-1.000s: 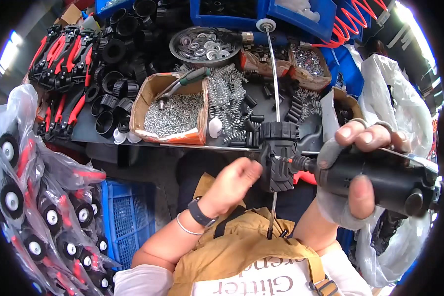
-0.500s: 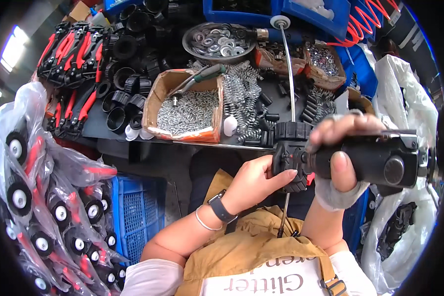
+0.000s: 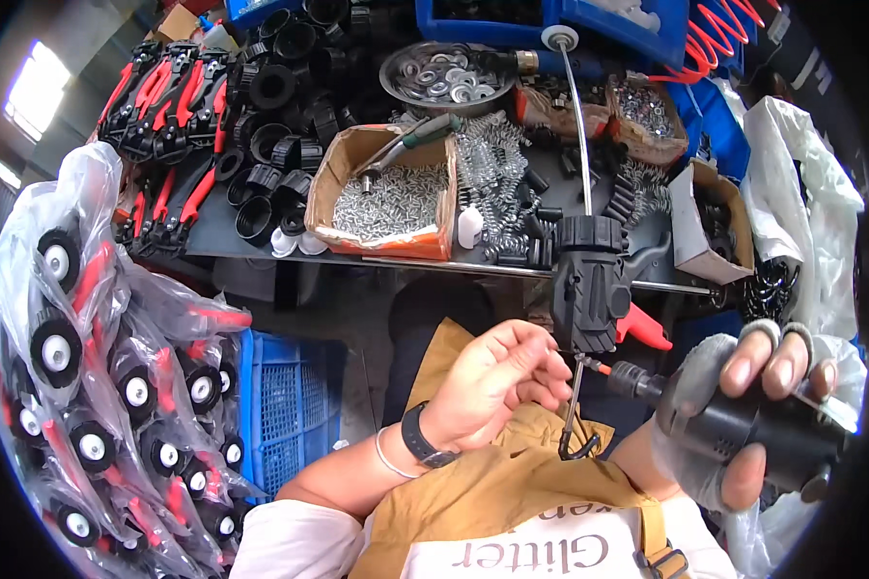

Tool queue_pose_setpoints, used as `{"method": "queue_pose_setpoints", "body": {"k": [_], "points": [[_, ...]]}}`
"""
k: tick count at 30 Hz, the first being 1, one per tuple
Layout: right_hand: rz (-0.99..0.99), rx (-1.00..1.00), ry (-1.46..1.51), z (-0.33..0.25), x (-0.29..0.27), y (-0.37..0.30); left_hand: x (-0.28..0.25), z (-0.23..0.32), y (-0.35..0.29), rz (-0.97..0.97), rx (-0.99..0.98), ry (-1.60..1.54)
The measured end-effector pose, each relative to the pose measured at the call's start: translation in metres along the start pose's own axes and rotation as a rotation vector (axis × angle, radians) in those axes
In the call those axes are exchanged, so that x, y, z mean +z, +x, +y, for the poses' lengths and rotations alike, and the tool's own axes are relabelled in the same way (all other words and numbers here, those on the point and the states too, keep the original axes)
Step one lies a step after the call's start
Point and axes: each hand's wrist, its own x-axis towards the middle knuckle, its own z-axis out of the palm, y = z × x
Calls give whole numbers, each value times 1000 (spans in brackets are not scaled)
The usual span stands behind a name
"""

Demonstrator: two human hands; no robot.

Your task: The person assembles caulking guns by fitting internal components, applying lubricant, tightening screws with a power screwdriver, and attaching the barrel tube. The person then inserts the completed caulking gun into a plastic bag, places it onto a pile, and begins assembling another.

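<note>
My right hand (image 3: 758,400), in a worn grey-white glove with bare fingertips, grips a black electric screwdriver (image 3: 724,415). Its bit points left and ends beside the metal rod. My left hand (image 3: 502,386) is closed, thumb and forefinger pinched together near the rod; whatever lies between them is too small to make out. In front of both hands stands what looks like a caulking gun, with a black body (image 3: 589,289) and a red handle (image 3: 642,330). Its long metal rod (image 3: 579,125) runs through the body to a pale round disc (image 3: 559,38) at the far end.
An open cardboard box of small screws (image 3: 396,203) sits on the bench beside loose springs (image 3: 492,159). Behind are a bowl of washers (image 3: 449,77) and black threaded rings (image 3: 272,87). Red-handled tools (image 3: 179,101) lie far left. A blue crate (image 3: 294,415) stands below.
My right hand has drawn the screwdriver down and right, away from the gun body. My left hand has let go of the body and moved slightly down and left.
</note>
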Motion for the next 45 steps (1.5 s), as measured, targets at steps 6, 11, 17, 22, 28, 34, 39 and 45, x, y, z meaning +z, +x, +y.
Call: {"method": "queue_pose_setpoints", "body": {"k": [6, 11, 17, 22, 28, 34, 39, 45], "points": [[21, -73, 42, 6, 10, -9, 13, -9, -5, 96, -29, 53], [-16, -44, 2, -3, 4, -13, 16, -16, -5, 1, -103, -64], [-33, -51, 36, -1, 6, -13, 22, -25, -4, 28, -95, -27], [-26, -74, 31, 6, 1, -16, 24, -39, -1, 58, 38, 83], [-117, 5, 16, 3, -36, 9, -24, 7, 11, 520, 184, -364], [-76, -34, -223, 42, -61, 48, -6, 16, 20, 398, 460, -27], [32, 88, -327, 69, -49, 46, 28, 2, 47, 197, 299, 188], [-6, 127, -66, 90, -66, 32, 16, 5, 51, 24, 260, 95]]}}
